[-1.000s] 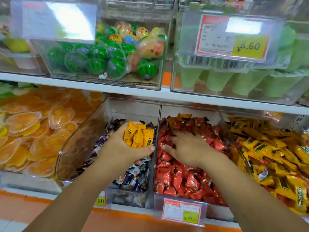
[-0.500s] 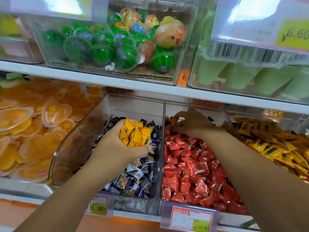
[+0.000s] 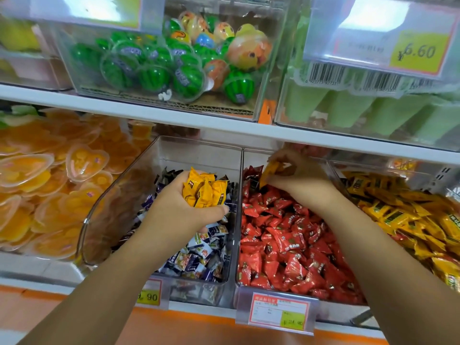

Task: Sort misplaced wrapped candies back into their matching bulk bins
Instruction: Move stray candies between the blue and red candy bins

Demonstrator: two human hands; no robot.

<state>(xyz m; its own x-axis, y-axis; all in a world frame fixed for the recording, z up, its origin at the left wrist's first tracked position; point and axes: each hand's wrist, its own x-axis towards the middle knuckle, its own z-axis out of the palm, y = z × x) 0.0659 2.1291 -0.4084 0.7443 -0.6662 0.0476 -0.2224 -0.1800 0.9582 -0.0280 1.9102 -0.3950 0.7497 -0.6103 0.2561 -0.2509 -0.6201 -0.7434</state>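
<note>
a white shelf board (image 3: 224,125) crosses the frame from mid left to mid right, with clear plastic bins above and below it. below it, from left to right, sit heart-shaped orange jelly cups (image 3: 44,190), a bin of dark blue and white candies (image 3: 199,155), a bin of red candies (image 3: 256,158) and a bin of yellow candies (image 3: 361,165). above the board, watermelon-shaped jelly cups (image 3: 154,70) fill a bin at upper centre. the left hand (image 3: 179,212), at the centre of the frame over the blue and white bin, grips a fistful of yellow wrapped candies (image 3: 204,192); their wrappers stand roughly upright, crimped ends pointing to the top of the frame. the right hand (image 3: 301,178), over the back of the red bin, pinches one yellow wrapped candy (image 3: 271,170) in curled fingers; it is blurred, its long axis tilted from lower left to upper right. a price tag (image 3: 418,52) at upper right reads "¥6.60". a lower tag (image 3: 149,296), partly hidden by the left forearm, shows "9.90". the red-bordered tag (image 3: 278,312) below the red bin is too blurred to read surely.
</note>
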